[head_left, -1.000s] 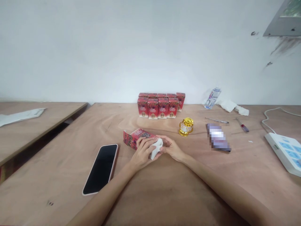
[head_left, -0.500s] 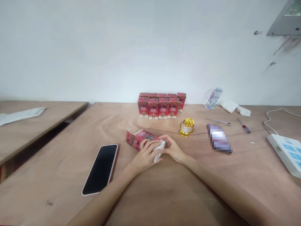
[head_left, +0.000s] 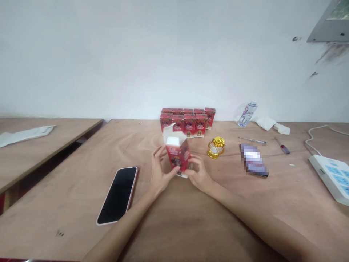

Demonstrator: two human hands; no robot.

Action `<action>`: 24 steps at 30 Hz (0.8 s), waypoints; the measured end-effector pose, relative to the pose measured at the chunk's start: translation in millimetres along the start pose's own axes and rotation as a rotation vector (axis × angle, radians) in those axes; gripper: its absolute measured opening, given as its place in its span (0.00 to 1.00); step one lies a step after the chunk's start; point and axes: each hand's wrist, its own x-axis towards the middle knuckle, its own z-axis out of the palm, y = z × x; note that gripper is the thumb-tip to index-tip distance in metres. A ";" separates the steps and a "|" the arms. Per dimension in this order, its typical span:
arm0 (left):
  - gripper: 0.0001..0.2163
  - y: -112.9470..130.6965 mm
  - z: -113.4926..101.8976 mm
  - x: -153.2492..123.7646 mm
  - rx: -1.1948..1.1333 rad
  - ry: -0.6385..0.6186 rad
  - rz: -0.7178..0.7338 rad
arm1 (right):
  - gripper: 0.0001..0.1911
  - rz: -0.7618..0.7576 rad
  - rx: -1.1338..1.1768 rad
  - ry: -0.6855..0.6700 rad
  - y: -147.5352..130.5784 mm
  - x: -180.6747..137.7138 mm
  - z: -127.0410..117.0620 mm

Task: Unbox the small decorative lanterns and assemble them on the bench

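Observation:
A red printed cardboard box (head_left: 177,154) stands nearly upright between my hands, its top flaps raised and a white inside showing. My left hand (head_left: 160,171) holds its left side, thumb pressed on the lower front. On the right, my right hand (head_left: 199,173) grips the box near its lower edge with thumb and fingers. A small gold lantern (head_left: 216,147) stands on the table to the right of the box. Behind it, several closed red boxes (head_left: 190,124) are lined up in two rows near the wall.
A black-screened phone (head_left: 117,195) lies by my left forearm. To the right are a blurred-out phone-like object (head_left: 253,160), tweezers (head_left: 252,140), a screwdriver (head_left: 283,146), a clear bottle (head_left: 247,113), crumpled tissue (head_left: 265,123) and a white power strip (head_left: 331,178). A gap separates the left table (head_left: 40,153).
The box has gone from lying tilted to nearly upright, its open flaps now at the top. My left hand has shifted from over the box to its left side.

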 end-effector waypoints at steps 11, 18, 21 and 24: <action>0.35 -4.2 -8.4 8.5 -0.139 -0.036 -0.076 | 0.18 -0.035 -0.510 0.159 13.7 16.1 -35.0; 0.36 -25.8 22.3 -14.7 -0.052 0.149 0.183 | 0.27 0.600 -0.320 0.048 62.5 17.2 -78.4; 0.38 -34.3 30.8 -21.3 -0.014 0.123 0.196 | 0.29 0.630 -0.118 0.141 51.8 26.5 -86.4; 0.38 -36.0 32.0 -23.6 -0.011 0.062 0.124 | 0.37 0.560 0.210 0.268 14.3 50.8 -91.3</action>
